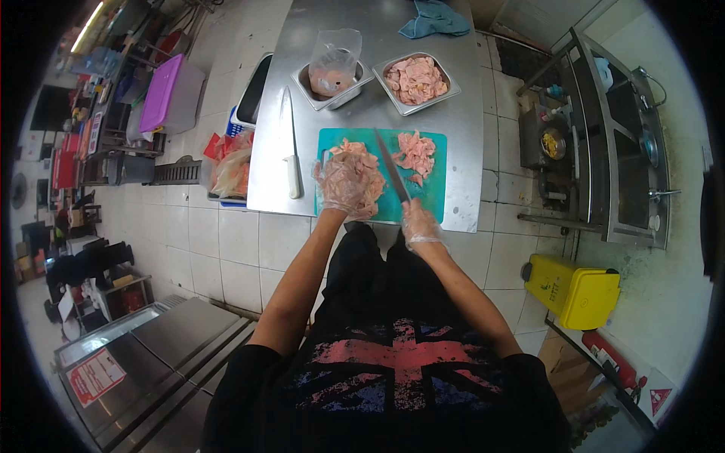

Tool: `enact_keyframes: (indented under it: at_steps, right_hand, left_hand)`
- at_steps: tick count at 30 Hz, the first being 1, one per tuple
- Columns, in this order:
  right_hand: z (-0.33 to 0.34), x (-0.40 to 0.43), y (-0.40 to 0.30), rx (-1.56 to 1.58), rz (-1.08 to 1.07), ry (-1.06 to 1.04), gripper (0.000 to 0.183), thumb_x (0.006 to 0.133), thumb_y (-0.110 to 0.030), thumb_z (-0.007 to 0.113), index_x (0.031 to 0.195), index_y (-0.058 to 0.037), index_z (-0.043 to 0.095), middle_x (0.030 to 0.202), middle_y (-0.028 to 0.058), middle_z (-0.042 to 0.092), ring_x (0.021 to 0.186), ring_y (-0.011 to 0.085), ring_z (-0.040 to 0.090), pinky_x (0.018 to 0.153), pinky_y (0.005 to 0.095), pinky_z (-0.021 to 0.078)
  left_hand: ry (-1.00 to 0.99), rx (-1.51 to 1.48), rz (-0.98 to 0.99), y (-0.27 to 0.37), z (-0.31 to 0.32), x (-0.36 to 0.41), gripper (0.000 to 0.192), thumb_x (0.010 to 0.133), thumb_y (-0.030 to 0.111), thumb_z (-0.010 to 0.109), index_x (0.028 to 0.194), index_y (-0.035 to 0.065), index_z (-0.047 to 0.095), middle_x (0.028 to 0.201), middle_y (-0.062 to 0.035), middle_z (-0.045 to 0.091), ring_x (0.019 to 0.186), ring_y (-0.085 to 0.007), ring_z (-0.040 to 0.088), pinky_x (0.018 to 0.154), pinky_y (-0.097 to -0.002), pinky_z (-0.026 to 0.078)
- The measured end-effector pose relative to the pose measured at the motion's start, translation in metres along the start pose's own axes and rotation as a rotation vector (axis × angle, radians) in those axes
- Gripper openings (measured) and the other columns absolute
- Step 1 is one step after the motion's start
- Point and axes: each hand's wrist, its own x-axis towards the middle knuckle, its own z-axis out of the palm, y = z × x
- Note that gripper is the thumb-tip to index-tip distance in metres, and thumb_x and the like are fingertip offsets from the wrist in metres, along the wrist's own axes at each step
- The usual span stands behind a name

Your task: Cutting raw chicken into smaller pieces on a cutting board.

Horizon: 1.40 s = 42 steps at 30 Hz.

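On a green cutting board (439,192) lies a larger pile of raw, pale pink meat (371,187), with my left hand (342,184) in a clear plastic glove on top of it; whether its fingers grip any is hidden. My right hand (421,223), gloved too, is closed around the handle of a kitchen knife (391,164), its blade pointing away over the board. Right of the blade is a smaller heap of meat pieces (416,153). Behind the board stand a steel pan full of meat (416,79) and a steel pan (358,85) holding a plastic bag of meat (333,76).
A second knife with a white handle (293,175) lies left of the board on the steel table (272,195). A blue cloth (435,20) is at the far edge. Left of the table stands a bin with plastic bags (229,170); a yellow bin (572,291) stands at the right.
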Motion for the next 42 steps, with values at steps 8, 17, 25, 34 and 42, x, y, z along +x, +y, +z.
enact_keyframes:
  at_steps: [8, 17, 25, 34, 42]
  right_hand:
    - [0.017, -0.001, 0.000, -0.023, -0.018, -0.029, 0.036, 0.105, -0.037, 0.038, 0.109, -0.0028, 0.049, 0.088, 0.0331, 0.065, 0.085, 0.0520, 0.064, 0.075, 0.0603, 0.0499]
    - [0.012, 0.008, -0.010, -0.006, -0.014, 0.003, 0.038, 0.105, -0.037, 0.039, 0.107, -0.0005, 0.050, 0.088, 0.0322, 0.065, 0.087, 0.0511, 0.064, 0.076, 0.0584, 0.0495]
    - [0.003, -0.006, 0.001, 0.094, -0.046, 0.089, 0.038, 0.104, -0.039, 0.042, 0.104, -0.0027, 0.053, 0.090, 0.0318, 0.064, 0.087, 0.0533, 0.060, 0.074, 0.0598, 0.0459]
    - [0.002, -0.014, -0.008, 0.145, -0.034, 0.039, 0.039, 0.102, -0.042, 0.045, 0.101, -0.0046, 0.055, 0.091, 0.0321, 0.063, 0.088, 0.0556, 0.058, 0.076, 0.0608, 0.0445]
    - [0.018, -0.023, -0.013, 0.145, -0.149, -0.061, 0.038, 0.104, -0.036, 0.040, 0.106, 0.0001, 0.051, 0.094, 0.0338, 0.063, 0.091, 0.0536, 0.060, 0.077, 0.0597, 0.0453]
  left_hand:
    - [0.163, 0.096, 0.065, -0.005, 0.002, 0.000, 0.036, 0.076, 0.034, 0.069, 0.109, 0.0181, 0.069, 0.113, -0.0079, 0.066, 0.109, -0.0287, 0.060, 0.100, -0.0576, 0.035]
    - [-0.026, 0.199, -0.107, 0.013, 0.002, 0.031, 0.035, 0.081, 0.042, 0.063, 0.104, 0.0170, 0.070, 0.114, -0.0101, 0.066, 0.110, -0.0331, 0.059, 0.095, -0.0567, 0.038]
    - [-0.087, -0.250, 0.031, -0.019, 0.001, 0.049, 0.026, 0.091, 0.033, 0.062, 0.090, 0.0081, 0.069, 0.099, -0.0213, 0.067, 0.092, -0.0379, 0.066, 0.074, -0.0470, 0.051]
    - [0.195, -0.799, 0.027, -0.043, 0.007, 0.026, 0.023, 0.105, 0.024, 0.049, 0.108, 0.0023, 0.045, 0.089, -0.0068, 0.059, 0.080, -0.0165, 0.059, 0.070, -0.0346, 0.052]
    - [0.309, -0.860, -0.122, -0.033, -0.007, 0.034, 0.021, 0.107, 0.024, 0.043, 0.114, 0.0044, 0.041, 0.083, -0.0038, 0.053, 0.075, -0.0112, 0.054, 0.064, -0.0293, 0.050]
